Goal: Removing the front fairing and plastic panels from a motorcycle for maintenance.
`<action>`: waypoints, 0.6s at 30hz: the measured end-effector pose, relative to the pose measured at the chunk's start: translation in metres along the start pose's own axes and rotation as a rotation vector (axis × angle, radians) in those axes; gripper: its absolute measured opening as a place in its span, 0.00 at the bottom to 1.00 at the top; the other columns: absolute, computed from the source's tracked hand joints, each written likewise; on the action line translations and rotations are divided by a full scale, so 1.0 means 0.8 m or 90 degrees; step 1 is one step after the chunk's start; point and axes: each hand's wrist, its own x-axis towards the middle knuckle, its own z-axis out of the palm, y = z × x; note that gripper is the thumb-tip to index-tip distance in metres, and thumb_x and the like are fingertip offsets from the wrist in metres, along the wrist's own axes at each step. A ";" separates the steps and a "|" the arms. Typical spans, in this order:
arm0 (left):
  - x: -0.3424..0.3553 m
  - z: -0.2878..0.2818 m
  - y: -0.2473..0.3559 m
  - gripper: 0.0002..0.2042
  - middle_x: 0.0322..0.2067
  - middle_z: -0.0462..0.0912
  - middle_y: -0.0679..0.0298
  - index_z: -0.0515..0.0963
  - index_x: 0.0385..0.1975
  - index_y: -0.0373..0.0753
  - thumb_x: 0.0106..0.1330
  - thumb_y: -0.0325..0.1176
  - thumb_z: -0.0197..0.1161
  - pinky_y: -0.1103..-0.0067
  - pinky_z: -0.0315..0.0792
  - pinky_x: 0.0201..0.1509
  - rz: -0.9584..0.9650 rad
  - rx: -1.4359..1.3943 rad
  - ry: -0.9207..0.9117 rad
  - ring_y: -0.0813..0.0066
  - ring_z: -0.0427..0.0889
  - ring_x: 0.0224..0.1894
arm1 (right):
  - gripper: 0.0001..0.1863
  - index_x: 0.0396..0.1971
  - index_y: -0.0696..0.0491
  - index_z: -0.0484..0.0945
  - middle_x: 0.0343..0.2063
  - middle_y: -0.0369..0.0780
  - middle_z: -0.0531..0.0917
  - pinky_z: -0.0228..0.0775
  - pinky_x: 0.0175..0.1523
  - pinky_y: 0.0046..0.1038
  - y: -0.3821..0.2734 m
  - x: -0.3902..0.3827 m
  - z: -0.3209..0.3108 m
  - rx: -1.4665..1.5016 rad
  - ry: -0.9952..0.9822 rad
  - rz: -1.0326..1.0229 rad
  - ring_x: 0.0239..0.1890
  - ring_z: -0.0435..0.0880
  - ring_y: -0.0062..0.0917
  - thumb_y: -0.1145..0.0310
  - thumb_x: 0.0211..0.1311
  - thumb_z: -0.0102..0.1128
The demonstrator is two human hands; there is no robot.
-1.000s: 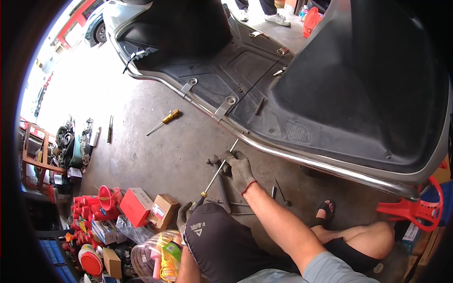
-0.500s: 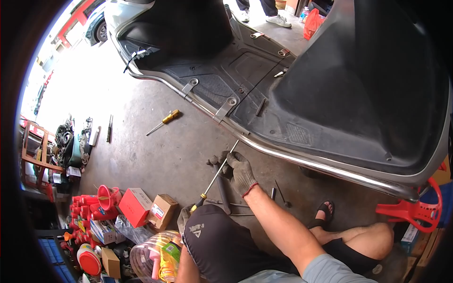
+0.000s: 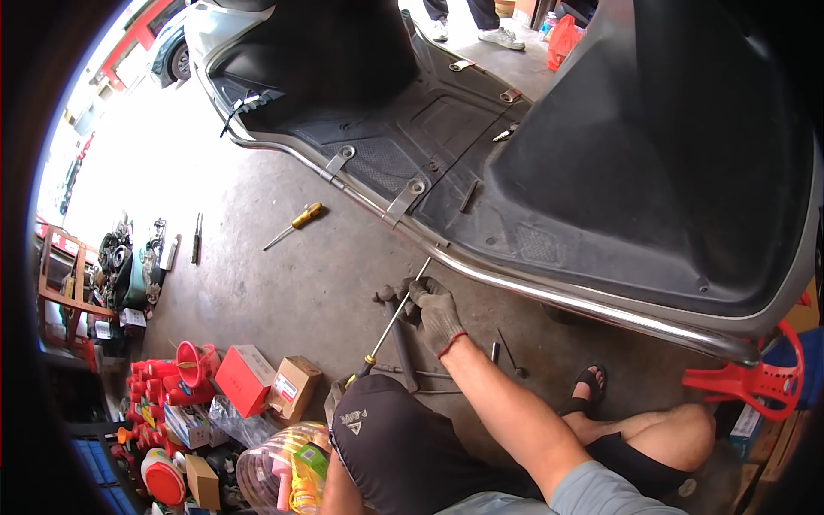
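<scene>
A long screwdriver (image 3: 389,333) with a yellow-and-black handle slants up toward the chrome side rail (image 3: 515,286) of a scooter. My right hand (image 3: 436,311), in a grey knitted glove with a red cuff, is closed round its shaft close to the tip. The tip end reaches just below the rail; whether it touches anything there I cannot make out. My left hand (image 3: 335,402), also gloved, is at the handle, mostly hidden behind my knee. Just below the right hand a hammer (image 3: 399,343) lies on the floor. The scooter's black footboard (image 3: 455,120) carries metal rail brackets (image 3: 406,197).
Another yellow-handled screwdriver (image 3: 294,225) lies on the concrete floor to the left. Red bottles, a red box (image 3: 246,378), a cardboard box (image 3: 292,386) and a clear tub (image 3: 266,468) crowd the lower left. A red plastic stool (image 3: 755,382) stands at right. Another person's feet (image 3: 500,38) show beyond the scooter.
The view has shifted slightly. The screwdriver's handle and my left hand sit a little lower, more hidden by my knee. My right hand keeps its hold on the shaft.
</scene>
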 end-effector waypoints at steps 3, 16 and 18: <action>0.006 -0.006 -0.020 0.14 0.36 0.81 0.60 0.75 0.48 0.32 0.69 0.35 0.56 0.76 0.73 0.48 -0.012 -0.015 0.004 0.72 0.79 0.40 | 0.04 0.31 0.56 0.73 0.24 0.38 0.80 0.66 0.24 0.17 0.005 0.004 -0.001 -0.027 0.042 -0.006 0.23 0.78 0.18 0.74 0.66 0.56; 0.005 0.007 -0.020 0.14 0.37 0.82 0.58 0.77 0.46 0.33 0.68 0.36 0.56 0.75 0.73 0.48 -0.035 0.058 0.039 0.70 0.80 0.40 | 0.10 0.33 0.54 0.80 0.21 0.32 0.77 0.62 0.24 0.17 0.000 -0.035 -0.054 -0.256 -0.085 0.128 0.19 0.70 0.13 0.63 0.66 0.58; -0.003 0.028 0.030 0.15 0.39 0.83 0.56 0.77 0.47 0.34 0.66 0.35 0.57 0.75 0.73 0.50 0.000 0.186 0.049 0.68 0.81 0.42 | 0.16 0.33 0.56 0.80 0.23 0.34 0.79 0.66 0.25 0.19 -0.025 -0.049 -0.086 -0.335 -0.204 0.234 0.21 0.74 0.14 0.57 0.69 0.52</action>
